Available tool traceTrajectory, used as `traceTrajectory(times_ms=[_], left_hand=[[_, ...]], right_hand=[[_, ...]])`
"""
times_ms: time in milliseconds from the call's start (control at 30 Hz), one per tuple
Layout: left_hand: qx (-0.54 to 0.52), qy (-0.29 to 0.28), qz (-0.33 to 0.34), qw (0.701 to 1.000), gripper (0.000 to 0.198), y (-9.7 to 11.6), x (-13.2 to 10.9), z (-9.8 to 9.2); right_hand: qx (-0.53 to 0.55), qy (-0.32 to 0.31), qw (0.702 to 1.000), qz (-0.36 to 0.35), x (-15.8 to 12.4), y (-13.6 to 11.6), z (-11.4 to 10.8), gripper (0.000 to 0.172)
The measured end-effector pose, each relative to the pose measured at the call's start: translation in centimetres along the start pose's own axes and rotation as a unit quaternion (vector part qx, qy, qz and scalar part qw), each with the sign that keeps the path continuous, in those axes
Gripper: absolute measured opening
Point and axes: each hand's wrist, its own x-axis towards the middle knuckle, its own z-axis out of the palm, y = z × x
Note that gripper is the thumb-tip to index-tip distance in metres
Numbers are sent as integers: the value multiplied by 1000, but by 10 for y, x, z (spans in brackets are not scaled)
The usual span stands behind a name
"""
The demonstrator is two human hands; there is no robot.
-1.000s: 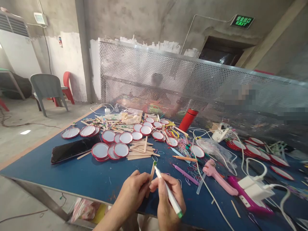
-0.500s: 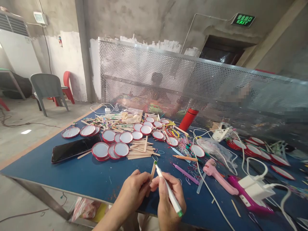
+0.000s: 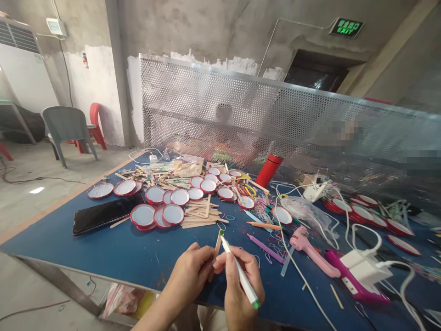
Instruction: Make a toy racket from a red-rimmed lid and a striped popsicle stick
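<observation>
Close to the table's front edge, my left hand (image 3: 193, 269) pinches a wooden craft stick (image 3: 217, 246) that points away from me. My right hand (image 3: 243, 280) grips a white marker (image 3: 243, 273) with a green end, its tip touching the far end of the stick. Green colour shows on that stick end. The two hands are side by side, fingers almost meeting. Just beyond them lies a pile of plain craft sticks (image 3: 201, 218), with red-rimmed white lids (image 3: 173, 214) to its left.
A black phone (image 3: 106, 214) lies at left. To the right are an orange marker (image 3: 264, 225), a purple marker (image 3: 265, 248), a pink glue gun (image 3: 313, 253), a magenta power strip (image 3: 358, 278) and white cables. A red bottle (image 3: 268, 170) stands before the perforated metal screen (image 3: 193, 92).
The marker tip has shifted very slightly at the stick's end, where a little more green shows. Both hands keep their hold, and the view has moved a touch.
</observation>
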Motion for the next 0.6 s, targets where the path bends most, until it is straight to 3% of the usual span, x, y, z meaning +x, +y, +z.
traceTrajectory(times_ms=[333, 600], left_hand=[[10, 15, 8, 1000, 30, -3, 0, 2], [-14, 13, 7, 1000, 30, 0, -1, 0]], right_hand=[[-5, -15, 1000, 6, 0, 3, 0, 23], [-21, 32, 999, -5, 1, 0, -1, 21]])
